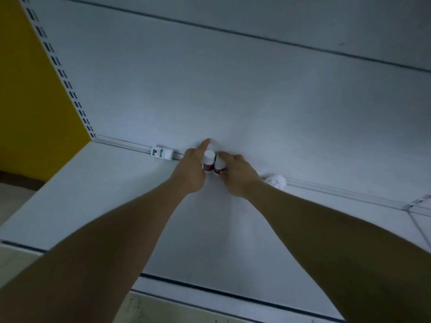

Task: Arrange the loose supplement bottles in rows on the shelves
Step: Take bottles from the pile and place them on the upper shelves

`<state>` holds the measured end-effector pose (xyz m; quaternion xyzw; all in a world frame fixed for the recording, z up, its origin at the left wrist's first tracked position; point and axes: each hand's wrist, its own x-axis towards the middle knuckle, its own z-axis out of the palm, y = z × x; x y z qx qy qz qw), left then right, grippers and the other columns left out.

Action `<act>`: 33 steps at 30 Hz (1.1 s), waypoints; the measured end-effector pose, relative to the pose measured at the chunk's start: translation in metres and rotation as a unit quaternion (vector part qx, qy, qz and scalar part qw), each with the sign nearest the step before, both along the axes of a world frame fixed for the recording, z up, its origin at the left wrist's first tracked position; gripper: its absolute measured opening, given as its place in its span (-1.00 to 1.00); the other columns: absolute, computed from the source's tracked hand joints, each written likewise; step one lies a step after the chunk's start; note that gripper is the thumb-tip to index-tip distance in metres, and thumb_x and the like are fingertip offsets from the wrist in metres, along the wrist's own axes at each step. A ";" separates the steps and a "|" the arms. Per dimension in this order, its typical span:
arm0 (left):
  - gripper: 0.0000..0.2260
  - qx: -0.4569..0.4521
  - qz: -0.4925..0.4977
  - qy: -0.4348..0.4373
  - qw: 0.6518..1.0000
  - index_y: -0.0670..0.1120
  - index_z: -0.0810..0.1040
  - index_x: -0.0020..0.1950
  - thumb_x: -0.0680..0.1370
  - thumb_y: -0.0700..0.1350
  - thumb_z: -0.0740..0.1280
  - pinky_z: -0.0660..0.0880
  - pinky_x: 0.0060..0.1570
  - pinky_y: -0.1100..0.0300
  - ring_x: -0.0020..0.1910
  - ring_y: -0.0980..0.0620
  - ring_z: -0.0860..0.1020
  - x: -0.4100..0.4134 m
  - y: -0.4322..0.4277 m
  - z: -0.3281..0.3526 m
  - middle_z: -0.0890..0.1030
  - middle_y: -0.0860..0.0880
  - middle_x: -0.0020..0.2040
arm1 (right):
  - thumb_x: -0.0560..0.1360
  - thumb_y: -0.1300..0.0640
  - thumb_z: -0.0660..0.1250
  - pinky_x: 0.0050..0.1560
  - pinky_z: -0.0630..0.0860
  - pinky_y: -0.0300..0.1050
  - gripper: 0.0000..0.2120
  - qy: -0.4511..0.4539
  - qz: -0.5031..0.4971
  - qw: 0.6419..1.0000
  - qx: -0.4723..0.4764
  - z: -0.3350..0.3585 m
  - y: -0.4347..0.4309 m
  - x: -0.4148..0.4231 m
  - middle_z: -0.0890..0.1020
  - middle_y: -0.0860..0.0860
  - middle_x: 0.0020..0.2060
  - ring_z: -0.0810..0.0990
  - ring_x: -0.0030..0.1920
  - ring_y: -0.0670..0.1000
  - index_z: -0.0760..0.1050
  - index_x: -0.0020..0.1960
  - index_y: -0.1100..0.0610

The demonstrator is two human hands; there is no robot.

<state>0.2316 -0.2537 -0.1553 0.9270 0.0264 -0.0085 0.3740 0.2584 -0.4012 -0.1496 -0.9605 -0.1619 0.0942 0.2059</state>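
Left hand [189,172] and right hand [238,177] both reach to the back of the shelf [112,206], and each one holds a small bottle.

Far left, a green bottle [162,153] (white, with a green label) lies on its side against the back wall [233,89]. It is round, so I think a bump could make it roll.

Next is the left hand. Its fingers curl by the left red bottle [208,162], but one finger sticks out straight and points at the wall. With one finger off, the hold may be weak. The bottle could slip or tip when it is let go.

In the middle, the two red bottles stand up with their white caps on top. They are side by side and look like they touch. If one is pushed too hard, it may knock the other over.

The right hand wraps over the right red bottle [220,166], with its fingers on the cap. I cannot see how firm the hold is, because the hand hides most of the bottle.

Far right, a white bottle [276,181] lies on its side just past the right wrist. When that arm pulls back, it could brush this bottle and send it rolling down the shelf.

The light is dim too, so a crooked row would be easy to miss.
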 end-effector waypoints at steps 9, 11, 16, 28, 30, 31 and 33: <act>-0.89 -0.299 0.085 -0.009 0.950 0.02 0.43 -0.05 0.58 -0.19 0.25 0.55 0.05 -0.06 -0.11 -0.12 0.58 -0.010 0.000 -0.004 0.56 -0.09 -0.14 | 0.54 0.15 0.27 -0.18 0.44 -0.15 -0.74 0.014 -0.134 0.966 0.219 0.010 0.003 -0.046 0.57 0.03 -0.07 0.54 -0.11 0.06 0.37 0.21 0.05; -0.83 -0.460 0.138 0.047 0.876 0.04 0.48 -0.07 0.59 -0.22 0.21 0.56 -0.04 -0.07 -0.16 -0.10 0.56 -0.041 0.001 0.032 0.53 -0.09 -0.19 | 0.56 0.17 0.24 -0.23 0.52 -0.17 -0.81 0.062 -0.204 0.911 0.354 0.042 0.005 -0.076 0.57 -0.01 -0.16 0.57 -0.17 0.02 0.39 0.16 -0.01; -0.79 -0.669 0.080 0.117 0.730 -0.02 0.55 0.05 0.61 -0.10 0.11 0.45 -0.31 0.19 -0.35 -0.04 0.52 -0.151 0.026 0.141 0.58 -0.14 -0.19 | 0.59 0.24 0.10 -0.35 0.40 -0.16 -0.75 0.187 -0.240 0.729 0.613 0.141 0.022 -0.177 0.56 0.08 -0.24 0.51 -0.32 0.02 0.49 0.12 0.03; -0.83 -0.610 -0.096 0.007 0.786 -0.06 0.48 -0.06 0.38 -0.18 0.19 0.35 -0.49 0.25 -0.40 -0.03 0.44 -0.337 0.117 0.356 0.53 -0.13 -0.29 | 0.58 0.23 0.04 -0.33 0.38 -0.21 -0.65 0.026 -0.118 0.802 0.585 0.335 0.111 -0.357 0.61 0.00 -0.29 0.50 -0.32 -0.05 0.49 0.00 -0.15; -0.73 -0.552 -0.109 -0.034 0.826 -0.02 0.47 -0.04 0.39 -0.32 0.16 0.37 -0.48 0.23 -0.38 -0.01 0.46 -0.343 0.126 0.382 0.54 -0.11 -0.28 | 0.59 0.23 0.05 -0.39 0.39 -0.31 -0.67 -0.018 -0.100 0.797 0.595 0.362 0.118 -0.366 0.59 0.04 -0.25 0.50 -0.34 -0.09 0.48 -0.01 -0.14; -0.69 -0.521 -0.110 -0.057 0.844 0.00 0.47 -0.03 0.43 -0.37 0.12 0.38 -0.46 0.22 -0.36 -0.01 0.47 -0.343 0.130 0.395 0.54 -0.10 -0.27 | 0.60 0.24 0.06 -0.41 0.39 -0.34 -0.69 -0.038 -0.089 0.791 0.604 0.375 0.120 -0.367 0.57 0.07 -0.21 0.50 -0.35 -0.11 0.48 -0.02 -0.12; -0.62 -0.467 -0.109 -0.100 0.872 0.05 0.46 0.03 0.52 -0.41 0.08 0.43 -0.39 0.22 -0.32 0.01 0.52 -0.338 0.134 0.421 0.57 -0.08 -0.21 | 0.59 0.21 0.09 -0.41 0.38 -0.35 -0.73 -0.076 -0.065 0.787 0.608 0.400 0.122 -0.364 0.55 0.09 -0.17 0.50 -0.36 -0.13 0.47 -0.04 -0.11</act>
